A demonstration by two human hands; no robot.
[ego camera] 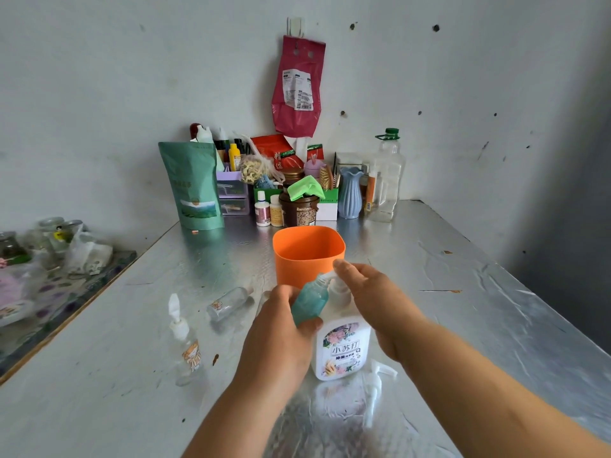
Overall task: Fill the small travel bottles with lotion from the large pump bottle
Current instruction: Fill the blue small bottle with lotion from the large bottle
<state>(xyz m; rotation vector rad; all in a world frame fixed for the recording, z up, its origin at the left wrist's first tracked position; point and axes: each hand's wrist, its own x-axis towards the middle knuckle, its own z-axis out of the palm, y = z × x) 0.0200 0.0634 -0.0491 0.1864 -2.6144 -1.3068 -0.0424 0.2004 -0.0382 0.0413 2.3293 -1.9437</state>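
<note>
The large pump bottle stands upright on the foil-covered counter, close in front of the person, so it can take a downward push without tipping. The right hand lies over its pump head, fingers stretched forward along the spout, pressing from above, it seems, rather than wrapping round anything. The left hand grips a small teal travel bottle around its lower body and leans it toward the spout, with its open neck right at the tip; I judge this is to catch the lotion as it comes out. The teal bottle is translucent and capless; its fill level cannot be made out. The pump bottle is white and opaque, with a flowered label. An orange cup stands just behind the hands. To the left, a clear travel bottle with a white cap stands upright, and another clear bottle lies on its side; both look empty and probably await their turn. A loose white pump lies on the counter to the right of the big bottle.
</note>
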